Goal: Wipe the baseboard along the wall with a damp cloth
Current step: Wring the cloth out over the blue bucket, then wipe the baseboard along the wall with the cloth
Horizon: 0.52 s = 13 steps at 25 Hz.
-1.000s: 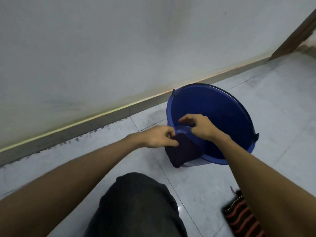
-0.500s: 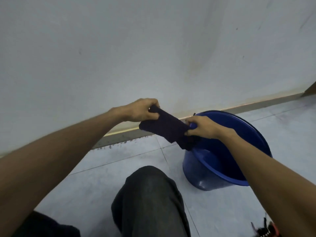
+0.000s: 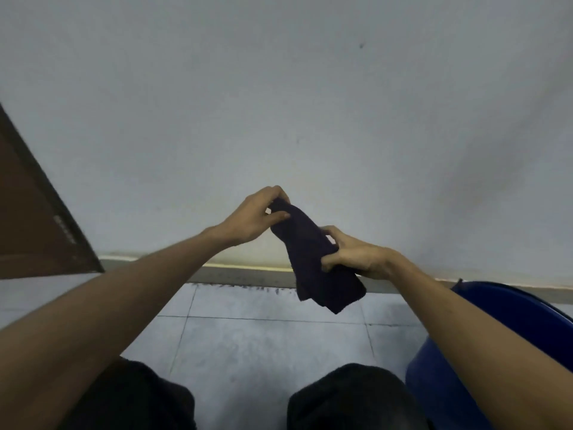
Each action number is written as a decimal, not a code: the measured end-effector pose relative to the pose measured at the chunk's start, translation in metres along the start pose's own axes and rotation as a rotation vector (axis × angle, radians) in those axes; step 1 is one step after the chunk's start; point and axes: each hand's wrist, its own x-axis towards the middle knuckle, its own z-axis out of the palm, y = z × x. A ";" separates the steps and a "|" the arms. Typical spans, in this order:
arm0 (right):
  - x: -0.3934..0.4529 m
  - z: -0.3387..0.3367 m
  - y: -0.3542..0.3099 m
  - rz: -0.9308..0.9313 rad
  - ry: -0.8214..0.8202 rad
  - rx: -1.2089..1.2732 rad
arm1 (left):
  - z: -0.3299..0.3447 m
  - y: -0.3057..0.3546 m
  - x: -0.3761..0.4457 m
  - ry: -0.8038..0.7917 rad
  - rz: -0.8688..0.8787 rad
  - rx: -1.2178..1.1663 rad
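The left hand (image 3: 252, 218) and right hand (image 3: 356, 254) both grip the dark cloth (image 3: 313, 259), held in the air before the baseboard (image 3: 242, 276), blue bucket (image 3: 508, 308) at right.

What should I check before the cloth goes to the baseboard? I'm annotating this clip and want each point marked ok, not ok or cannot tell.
1. Cloth held: ok. The left hand grips the top of the dark cloth and the right hand grips its middle.
2. Cloth damp: cannot tell.
3. Cloth folded into a pad: not ok, its lower end hangs loose.
4. Baseboard reachable: ok, nothing stands in front of it.
5. Dirt to wipe: ok, dark specks line the foot of the baseboard.
6. Blue bucket close: ok, beside the right arm.
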 end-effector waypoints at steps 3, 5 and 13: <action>0.045 0.038 -0.014 -0.044 -0.067 0.013 | -0.017 -0.037 -0.015 0.011 -0.011 -0.009; 0.072 0.063 -0.016 -0.019 -0.046 -0.016 | -0.022 -0.065 -0.025 0.029 -0.040 0.011; 0.180 0.141 -0.008 -0.003 -0.201 -0.265 | -0.018 -0.208 -0.095 0.019 -0.301 0.116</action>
